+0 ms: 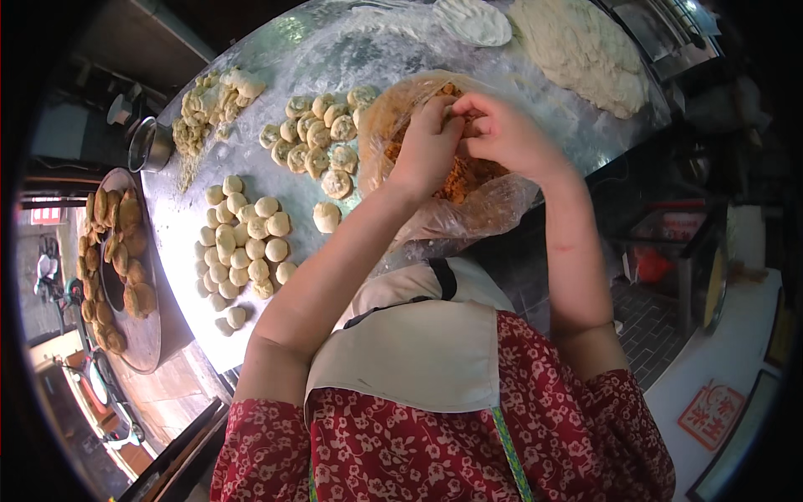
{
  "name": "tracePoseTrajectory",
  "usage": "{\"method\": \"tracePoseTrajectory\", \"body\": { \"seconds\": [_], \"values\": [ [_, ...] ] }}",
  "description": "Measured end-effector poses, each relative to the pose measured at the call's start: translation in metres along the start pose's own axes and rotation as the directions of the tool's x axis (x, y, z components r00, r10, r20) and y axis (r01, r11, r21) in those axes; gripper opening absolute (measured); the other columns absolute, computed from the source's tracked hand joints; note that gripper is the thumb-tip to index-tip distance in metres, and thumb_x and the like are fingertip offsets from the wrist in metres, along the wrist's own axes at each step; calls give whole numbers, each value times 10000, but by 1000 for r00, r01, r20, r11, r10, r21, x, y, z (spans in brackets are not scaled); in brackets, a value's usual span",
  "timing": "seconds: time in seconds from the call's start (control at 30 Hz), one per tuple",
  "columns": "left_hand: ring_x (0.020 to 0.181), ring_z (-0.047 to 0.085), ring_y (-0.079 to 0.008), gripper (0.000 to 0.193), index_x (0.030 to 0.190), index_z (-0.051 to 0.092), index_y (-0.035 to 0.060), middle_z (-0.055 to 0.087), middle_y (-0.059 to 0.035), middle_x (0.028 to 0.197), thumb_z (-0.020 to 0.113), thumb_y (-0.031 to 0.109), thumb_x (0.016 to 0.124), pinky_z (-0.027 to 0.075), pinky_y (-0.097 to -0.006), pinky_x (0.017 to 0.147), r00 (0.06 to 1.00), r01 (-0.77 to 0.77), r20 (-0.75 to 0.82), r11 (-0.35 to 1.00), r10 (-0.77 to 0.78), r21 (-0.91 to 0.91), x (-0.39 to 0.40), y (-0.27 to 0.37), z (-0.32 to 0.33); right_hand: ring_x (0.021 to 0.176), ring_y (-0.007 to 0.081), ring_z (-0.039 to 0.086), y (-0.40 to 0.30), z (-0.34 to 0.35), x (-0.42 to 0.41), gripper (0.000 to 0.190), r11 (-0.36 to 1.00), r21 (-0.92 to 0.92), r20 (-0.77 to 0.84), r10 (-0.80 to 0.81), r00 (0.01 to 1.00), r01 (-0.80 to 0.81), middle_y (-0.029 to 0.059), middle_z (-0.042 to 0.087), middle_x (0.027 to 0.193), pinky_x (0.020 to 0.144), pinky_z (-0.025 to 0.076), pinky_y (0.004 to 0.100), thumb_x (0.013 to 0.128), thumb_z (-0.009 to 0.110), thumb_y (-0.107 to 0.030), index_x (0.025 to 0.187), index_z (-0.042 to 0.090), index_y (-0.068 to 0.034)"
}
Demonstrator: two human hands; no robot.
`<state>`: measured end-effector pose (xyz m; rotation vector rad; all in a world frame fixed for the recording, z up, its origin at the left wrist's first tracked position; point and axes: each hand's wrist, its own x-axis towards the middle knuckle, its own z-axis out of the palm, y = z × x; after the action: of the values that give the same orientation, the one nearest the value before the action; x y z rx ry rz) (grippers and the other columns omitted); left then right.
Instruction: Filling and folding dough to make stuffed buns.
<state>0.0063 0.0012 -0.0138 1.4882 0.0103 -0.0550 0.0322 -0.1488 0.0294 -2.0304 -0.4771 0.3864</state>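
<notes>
My left hand [430, 147] and my right hand [502, 135] meet above an open clear plastic bag [480, 216], which holds an orange-brown crumbly filling [467, 179]. The fingertips of both hands pinch together around something small, mostly hidden by the fingers; it may be a piece of dough. Left of the bag lie several flattened dough pieces with greenish specks [319, 135]. One pale dough piece [326, 216] sits apart, below them. Further left, many smooth round dough balls [256, 227] are grouped on the floured metal table [295, 69].
A large dough mass [583, 56] and a dish of white flour [473, 22] lie at the table's far side. Torn dough pieces [216, 100] lie near a metal bowl [150, 145] at the left edge. Browned flatbreads [139, 300] rest on a round stand beyond the table.
</notes>
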Motion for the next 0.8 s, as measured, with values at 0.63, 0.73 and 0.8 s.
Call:
{"method": "tracePoseTrajectory", "body": {
  "seconds": [0.63, 0.73, 0.8],
  "values": [
    [1091, 585, -148, 452, 1436, 398, 143, 498, -90, 1323, 498, 104, 997, 543, -293, 846, 863, 387, 450, 871, -228, -302, 1, 51, -30, 1016, 267, 631, -19, 17, 4, 538, 972, -194, -29, -140, 990, 132, 160, 642, 1122, 908, 480, 333, 766, 790, -190, 1205, 578, 39],
    [1079, 591, -176, 438, 1367, 465, 99, 544, -112, 1254, 536, 57, 937, 544, -297, 818, 831, 487, 405, 850, -380, -201, 7, 59, -33, 1069, 254, 626, 9, 29, 6, 577, 903, -294, -170, -372, 912, 314, 171, 638, 1174, 934, 477, 326, 796, 768, -185, 1288, 555, 28],
    [1023, 584, -178, 351, 1208, 556, 67, 575, -91, 1128, 626, 97, 866, 522, -329, 845, 894, 379, 428, 728, -131, -571, 10, 35, -33, 1176, 208, 570, 23, 32, 9, 552, 944, 203, -157, -230, 961, 259, 146, 615, 1256, 1015, 442, 352, 845, 733, -167, 1319, 535, 37]
  ]
}}
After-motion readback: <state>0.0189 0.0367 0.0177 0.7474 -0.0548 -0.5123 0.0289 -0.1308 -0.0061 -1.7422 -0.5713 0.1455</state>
